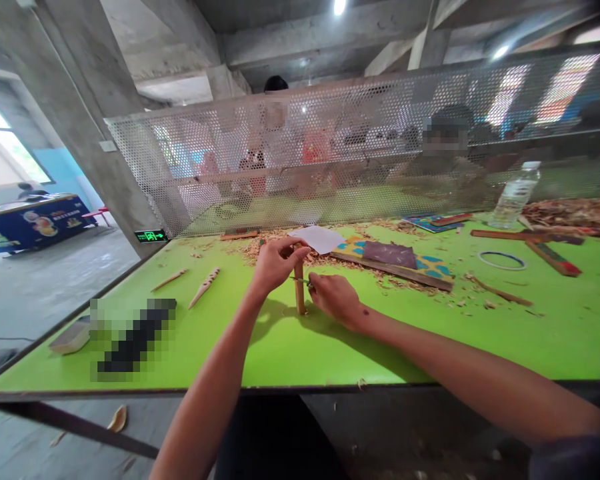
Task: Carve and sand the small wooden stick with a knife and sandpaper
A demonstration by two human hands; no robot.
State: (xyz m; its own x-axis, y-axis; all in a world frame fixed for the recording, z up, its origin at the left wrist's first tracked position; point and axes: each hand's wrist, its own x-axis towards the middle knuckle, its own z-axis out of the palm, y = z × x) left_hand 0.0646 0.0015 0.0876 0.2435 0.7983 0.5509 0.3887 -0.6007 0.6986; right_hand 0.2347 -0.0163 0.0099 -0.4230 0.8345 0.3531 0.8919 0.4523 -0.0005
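On the green tabletop [300, 353], the left hand [277, 265] is curled closed around the upper end of an upright wooden stick [299, 287], whose foot rests on the table. The right hand [334, 300] has its fingers drawn together, pinching a small carving knife [301, 281]; the blade meets the stick's side below the left hand. Technique note: short, shallow cuts, with the foot planted and the edge angled clear of the left fingers, look safest. Just behind lie a sheet of white paper [320, 239] and loose wood shavings [275, 248]. Well left: two carved wooden spikes [204, 288]. Farther right: a painted board [433, 267], a plastic water bottle [515, 195]. Beyond: a perforated metal screen [300, 133].
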